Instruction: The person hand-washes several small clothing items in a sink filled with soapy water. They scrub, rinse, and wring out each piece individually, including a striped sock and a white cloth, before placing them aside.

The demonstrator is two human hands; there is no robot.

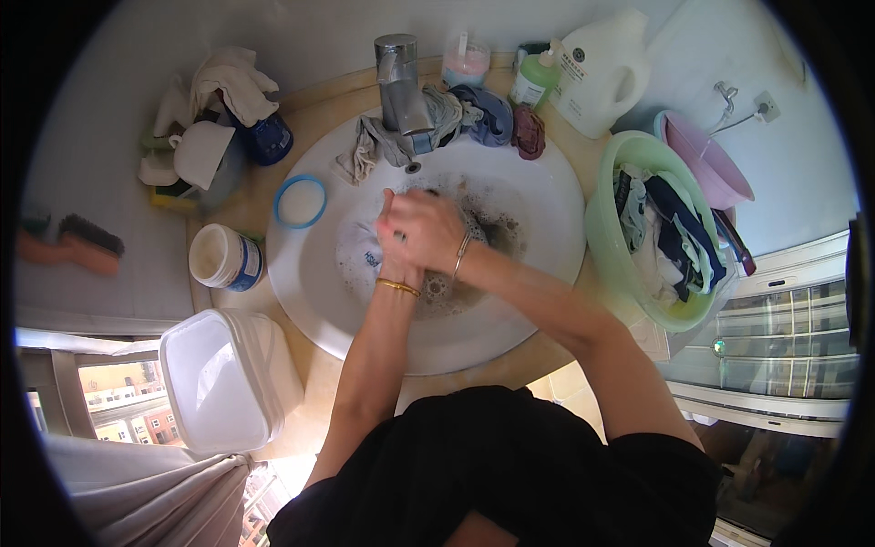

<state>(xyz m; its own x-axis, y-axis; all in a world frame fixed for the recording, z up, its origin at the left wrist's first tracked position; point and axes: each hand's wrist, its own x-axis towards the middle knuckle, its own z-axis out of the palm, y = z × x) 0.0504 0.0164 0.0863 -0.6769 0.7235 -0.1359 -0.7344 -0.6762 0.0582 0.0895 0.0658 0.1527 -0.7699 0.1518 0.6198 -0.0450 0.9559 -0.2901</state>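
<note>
My left hand, with a gold bracelet at the wrist, is over the white washbasin. Across it lies my right hand, which wears a silver bangle. Both are pressed together and blurred, so what is between their fingers cannot be seen. A pale cloth with dark lettering lies in the foamy water just left of the hands. Dark wet fabric shows in the cloudy water to the right. Above the hands stands a chrome faucet.
Wrung socks and rolled cloths line the basin's back rim. A green tub of clothes stands right, near a white jug and green pump bottle. Left are an open jar, its blue-rimmed lid and a white bucket.
</note>
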